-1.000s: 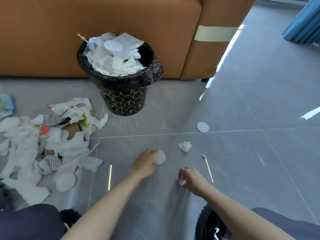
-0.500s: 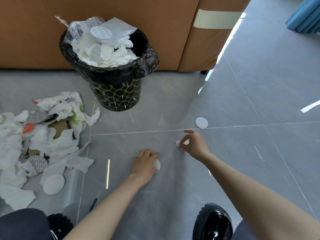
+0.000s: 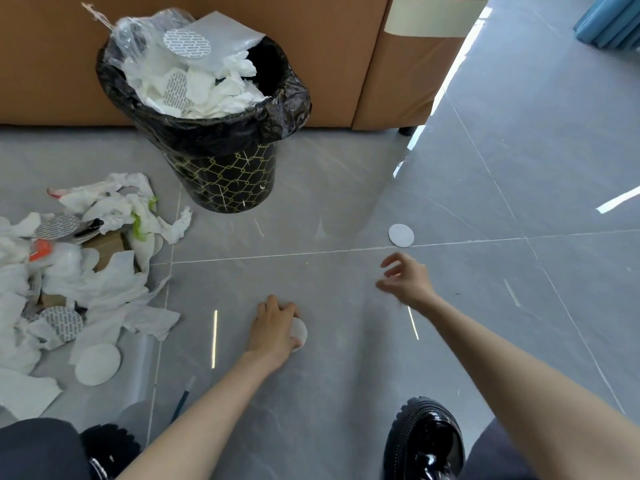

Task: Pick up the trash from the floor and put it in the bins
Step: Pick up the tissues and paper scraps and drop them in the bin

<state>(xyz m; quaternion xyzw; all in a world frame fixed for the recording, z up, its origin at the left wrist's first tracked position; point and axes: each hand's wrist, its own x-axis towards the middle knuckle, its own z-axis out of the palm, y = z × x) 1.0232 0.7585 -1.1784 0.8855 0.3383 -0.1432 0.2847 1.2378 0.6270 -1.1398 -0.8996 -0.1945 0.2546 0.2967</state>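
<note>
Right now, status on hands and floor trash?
Left hand grips small white round disc at the grey floor. Right hand blurred, open, short of second white disc. Black patterned bin heaped full; white tissue pile to its left.

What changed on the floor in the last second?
The right hand went forward to the crumpled tissue, now gone from the floor, and on toward the far disc; whether it holds anything is blurred. The left hand still grips the near disc. Bin and paper pile unchanged.
</note>
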